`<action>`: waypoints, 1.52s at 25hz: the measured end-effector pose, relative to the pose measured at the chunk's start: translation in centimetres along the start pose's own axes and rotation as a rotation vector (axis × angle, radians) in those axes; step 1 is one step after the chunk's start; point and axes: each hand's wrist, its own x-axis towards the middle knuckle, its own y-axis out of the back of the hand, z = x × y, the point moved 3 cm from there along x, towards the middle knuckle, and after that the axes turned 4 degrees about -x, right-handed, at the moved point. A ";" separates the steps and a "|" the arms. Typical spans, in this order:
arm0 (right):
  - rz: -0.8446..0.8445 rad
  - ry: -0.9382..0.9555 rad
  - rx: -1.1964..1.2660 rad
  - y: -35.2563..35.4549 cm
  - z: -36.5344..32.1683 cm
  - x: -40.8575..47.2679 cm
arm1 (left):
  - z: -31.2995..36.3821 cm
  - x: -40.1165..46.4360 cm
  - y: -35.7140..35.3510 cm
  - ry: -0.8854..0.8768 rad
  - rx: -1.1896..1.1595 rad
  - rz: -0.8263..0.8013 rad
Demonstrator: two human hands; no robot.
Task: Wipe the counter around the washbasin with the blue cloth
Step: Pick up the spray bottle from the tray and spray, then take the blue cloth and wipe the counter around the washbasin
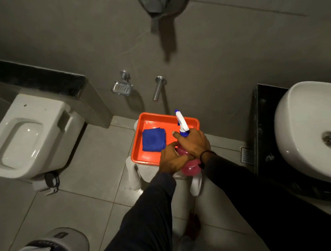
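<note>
Your right hand (193,143) and left hand (171,159) both grasp the pink spray bottle (187,165); blue cloth (154,139) lies folded just left of them, untouched.

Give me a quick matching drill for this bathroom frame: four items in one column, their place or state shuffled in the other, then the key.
Items
1. blue cloth
2. spray bottle
3. washbasin
4. soap dish

Places or states
A. mounted on the wall beside the spout
B. sits on the black counter at the right
C. folded, lying in the orange tray, untouched
D. gripped by the left hand and right hand

Pairs: 1-C, 2-D, 3-B, 4-A
</note>
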 end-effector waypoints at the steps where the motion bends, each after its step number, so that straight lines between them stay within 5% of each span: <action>1: 0.021 0.019 -0.013 0.9 -0.1 0.0 | 0.9 0.4 -0.1 -0.038 0.035 0.001; 8: -0.028 0.111 0.149 1.1 2.4 1.9 | 1.4 4.3 -1.1 -0.255 0.110 0.108; 21: 0.021 0.104 0.128 -3.6 5.0 6.3 | -0.9 10.5 -1.0 -0.317 0.150 -0.006; 26: -0.030 0.105 0.090 -3.9 5.3 6.0 | -1.2 10.5 -0.3 -0.305 0.211 -0.084; 30: -0.022 -0.068 0.148 -3.4 5.6 4.9 | -1.8 10.0 0.6 -0.240 0.287 -0.089; 35: 0.008 -0.351 0.122 -6.4 8.1 -0.2 | -4.0 9.5 5.2 -0.066 0.266 0.106; 38: -0.106 -0.305 0.038 -9.8 5.6 0.2 | -4.2 9.9 7.6 0.042 0.219 0.228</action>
